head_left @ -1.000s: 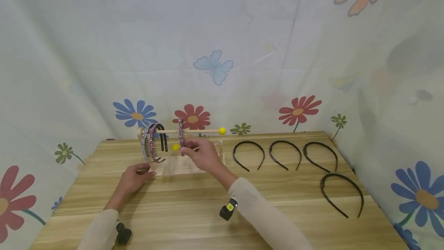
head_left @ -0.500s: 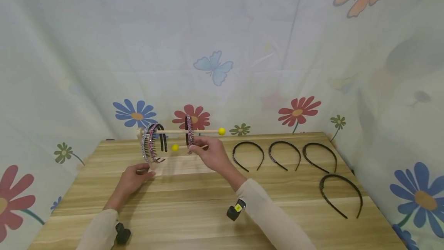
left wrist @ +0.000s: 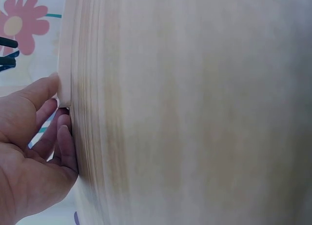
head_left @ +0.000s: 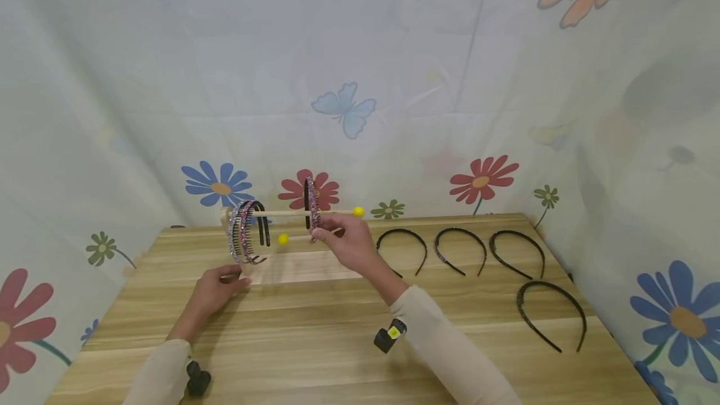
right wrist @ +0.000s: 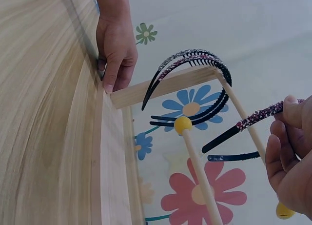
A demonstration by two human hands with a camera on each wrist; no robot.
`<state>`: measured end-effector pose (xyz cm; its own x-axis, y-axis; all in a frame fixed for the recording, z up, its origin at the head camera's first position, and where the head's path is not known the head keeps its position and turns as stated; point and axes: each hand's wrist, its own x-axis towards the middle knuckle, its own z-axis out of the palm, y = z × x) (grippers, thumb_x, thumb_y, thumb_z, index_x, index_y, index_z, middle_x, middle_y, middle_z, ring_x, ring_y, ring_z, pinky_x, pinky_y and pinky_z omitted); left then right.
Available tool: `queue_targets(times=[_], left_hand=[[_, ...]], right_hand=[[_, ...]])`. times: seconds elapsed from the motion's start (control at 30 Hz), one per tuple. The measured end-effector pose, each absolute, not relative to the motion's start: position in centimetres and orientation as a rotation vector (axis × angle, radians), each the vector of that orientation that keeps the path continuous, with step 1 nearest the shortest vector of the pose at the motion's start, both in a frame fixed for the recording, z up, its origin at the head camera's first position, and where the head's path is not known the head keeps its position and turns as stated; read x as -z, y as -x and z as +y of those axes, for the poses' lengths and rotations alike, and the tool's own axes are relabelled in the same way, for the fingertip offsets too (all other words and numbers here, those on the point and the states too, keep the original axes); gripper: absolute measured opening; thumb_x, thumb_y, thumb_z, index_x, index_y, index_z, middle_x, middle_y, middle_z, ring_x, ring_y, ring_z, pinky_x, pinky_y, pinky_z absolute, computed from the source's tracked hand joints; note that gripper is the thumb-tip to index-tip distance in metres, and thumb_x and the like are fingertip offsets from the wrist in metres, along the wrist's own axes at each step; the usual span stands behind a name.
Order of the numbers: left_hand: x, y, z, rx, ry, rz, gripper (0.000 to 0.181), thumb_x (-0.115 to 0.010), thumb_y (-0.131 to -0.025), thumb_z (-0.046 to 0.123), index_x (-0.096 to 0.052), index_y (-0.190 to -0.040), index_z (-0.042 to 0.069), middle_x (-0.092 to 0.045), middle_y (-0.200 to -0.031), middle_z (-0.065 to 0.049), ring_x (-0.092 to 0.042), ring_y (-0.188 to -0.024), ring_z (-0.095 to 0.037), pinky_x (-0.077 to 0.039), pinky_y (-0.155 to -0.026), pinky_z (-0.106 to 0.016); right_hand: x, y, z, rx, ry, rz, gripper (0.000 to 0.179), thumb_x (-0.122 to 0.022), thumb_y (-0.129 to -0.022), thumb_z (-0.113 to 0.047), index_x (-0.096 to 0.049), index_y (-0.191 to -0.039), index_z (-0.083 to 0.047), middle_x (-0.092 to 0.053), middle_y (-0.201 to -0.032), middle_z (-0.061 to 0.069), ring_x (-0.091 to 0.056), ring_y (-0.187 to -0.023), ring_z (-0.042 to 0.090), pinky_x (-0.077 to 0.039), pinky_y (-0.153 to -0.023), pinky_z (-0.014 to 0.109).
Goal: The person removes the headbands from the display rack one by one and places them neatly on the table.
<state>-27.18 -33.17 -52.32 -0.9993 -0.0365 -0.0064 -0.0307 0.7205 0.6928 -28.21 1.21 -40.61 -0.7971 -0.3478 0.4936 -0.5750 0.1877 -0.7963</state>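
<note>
My right hand (head_left: 353, 244) pinches a pink glittery headband (head_left: 314, 202) between thumb and fingers. The headband stands upright around the upper rod (head_left: 287, 213) of a wooden rack, near the rod's yellow ball end (head_left: 358, 212). My left hand (head_left: 212, 292) grips the left front corner of the rack's base (left wrist: 64, 64), thumb on top and fingers at its end. A silver headband (head_left: 232, 239) and a pink-purple headband (head_left: 244, 236) hang on the same rod by the rack's upright (right wrist: 165, 86). In the right wrist view the held headband's tips (right wrist: 222, 139) point toward the lower rod.
Several dark headbands lie flat at the right of the wooden table (head_left: 337, 355), one headband (head_left: 551, 314) nearer the front. The lower rod, ending in a yellow ball (head_left: 284, 239), projects toward the front. A flower-printed curtain (head_left: 394, 111) hangs behind the table.
My right hand has moved right along the upper rod and slightly up, with the pink headband in it. The left hand stays on the rack's corner.
</note>
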Motion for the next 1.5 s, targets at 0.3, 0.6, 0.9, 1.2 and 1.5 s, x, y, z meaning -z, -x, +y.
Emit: queue_targets(times=[0.3,0.6,0.9,1.2,1.5], left_hand=[[52.7,27.3,-33.3,1.172,-0.062,-2.906,0.055,-0.072,-0.097,0.032,-0.061,-0.135,-0.007,-0.062,-0.135,-0.028,-0.064,-0.119,-0.044,-0.053,-0.097,-0.055],[52.3,27.1,-33.1,1.16,-0.062,-2.915,0.056,-0.071,-0.098,0.032,-0.06,-0.136,-0.008,-0.06,-0.137,-0.03,-0.062,-0.12,-0.045,-0.052,-0.098,-0.057],[52.4,27.1,-33.1,1.174,-0.046,-2.908,0.055,-0.072,-0.098,0.032,-0.061,-0.135,-0.007,-0.061,-0.135,-0.03,-0.063,-0.12,-0.046,-0.052,-0.097,-0.057],[52.5,27.1,-33.3,1.178,-0.025,-2.905,0.057,-0.072,-0.097,0.035,-0.061,-0.136,-0.006,-0.063,-0.133,-0.029,-0.063,-0.119,-0.046,-0.052,-0.097,-0.057],[52.3,27.1,-33.3,1.183,-0.034,-2.904,0.056,-0.072,-0.097,0.034,-0.061,-0.136,-0.006,-0.062,-0.135,-0.029,-0.062,-0.12,-0.046,-0.052,-0.098,-0.057]], right_hand=[[39.9,27.7,2.6,-1.649,-0.883,-2.249,0.025,-0.071,-0.098,-0.018,-0.074,-0.117,-0.003,-0.077,-0.094,0.005,-0.073,-0.089,0.023,-0.059,-0.075,0.025],[39.4,27.7,4.4,-1.61,-0.836,-2.259,0.02,-0.07,-0.098,-0.018,-0.075,-0.113,-0.005,-0.077,-0.095,0.002,-0.07,-0.087,0.013,-0.059,-0.077,0.027],[39.0,28.0,6.1,-1.564,-0.755,-2.291,0.022,-0.07,-0.098,-0.022,-0.075,-0.114,-0.006,-0.075,-0.095,0.002,-0.069,-0.089,0.014,-0.059,-0.081,0.032],[38.1,27.8,7.7,-1.538,-0.681,-2.302,0.022,-0.07,-0.098,-0.019,-0.076,-0.115,-0.005,-0.075,-0.097,0.004,-0.07,-0.089,0.018,-0.059,-0.081,0.035],[37.9,27.9,9.9,-1.498,-0.679,-2.309,0.021,-0.071,-0.098,-0.019,-0.076,-0.114,-0.007,-0.076,-0.099,0.005,-0.07,-0.09,0.019,-0.06,-0.082,0.035]])
